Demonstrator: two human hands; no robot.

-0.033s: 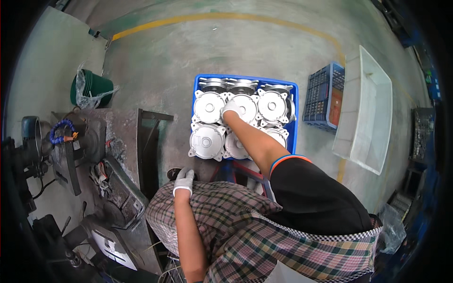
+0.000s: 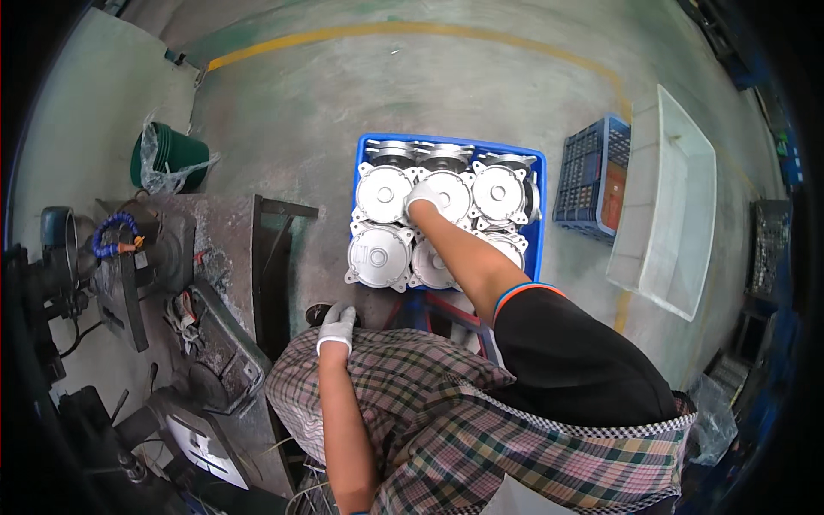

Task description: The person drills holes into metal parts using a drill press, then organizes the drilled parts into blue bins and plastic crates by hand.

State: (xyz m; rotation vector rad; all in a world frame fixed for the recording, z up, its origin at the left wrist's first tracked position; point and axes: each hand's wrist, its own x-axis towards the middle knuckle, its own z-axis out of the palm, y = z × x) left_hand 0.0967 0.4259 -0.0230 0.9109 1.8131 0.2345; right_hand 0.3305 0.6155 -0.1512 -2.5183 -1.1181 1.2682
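In the blue crate [image 2: 542,215], a round metal cover [image 2: 452,190] was touched by the right hand [image 2: 422,198], grip unclear; the left hand [image 2: 337,326] was held flat. The cover seemed heavy, hard, best held by its rim.

The left hand [image 2: 337,328] and right hand [image 2: 422,199] are covered by white gloves [image 2: 339,319]. The black right sleeve [image 2: 575,360] is edged with orange and blue bands [image 2: 525,289]. The torso is covered by a plaid garment [image 2: 532,455], bordered by black-and-white checked trim [image 2: 601,432].
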